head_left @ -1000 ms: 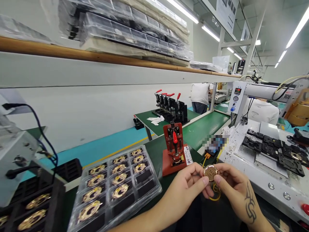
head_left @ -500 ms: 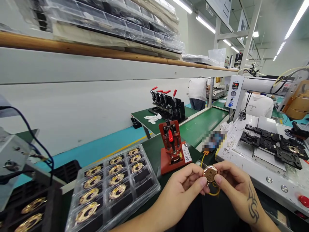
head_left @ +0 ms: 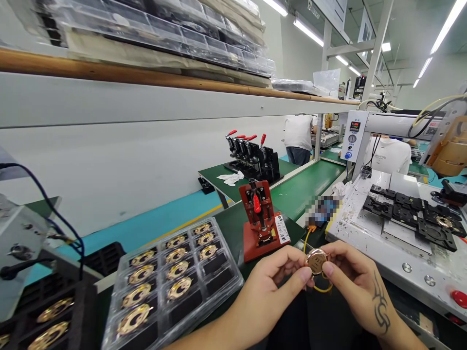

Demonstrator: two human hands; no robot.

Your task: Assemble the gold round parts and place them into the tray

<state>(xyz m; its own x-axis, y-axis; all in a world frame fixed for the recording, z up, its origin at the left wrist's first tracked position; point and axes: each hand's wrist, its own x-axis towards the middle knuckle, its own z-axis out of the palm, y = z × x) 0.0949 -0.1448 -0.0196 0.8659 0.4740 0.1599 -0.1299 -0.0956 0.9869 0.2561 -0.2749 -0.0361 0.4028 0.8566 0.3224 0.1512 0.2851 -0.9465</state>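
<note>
A round gold metal disc that looks like a watch case is pinched between both hands, its flat marked face turned toward me. My left hand closes thumb and fingers on its left edge. On the right edge, my right hand does the same. A yellow cable loops just below and behind the disc. Beyond my left hand stands a red clamp fixture with a red lever. To the left lies a clear compartment tray holding several gold ring-shaped parts on black inserts.
At right stands a white machine with black fixture plates and a red button. A green conveyor belt runs behind. Black toggle clamps stand farther back. A black foam tray sits at lower left. Two people in white work beyond.
The view has shifted slightly. Both hands keep their hold on the gold disc, which stays in nearly the same place with its face tilted a little differently.
</note>
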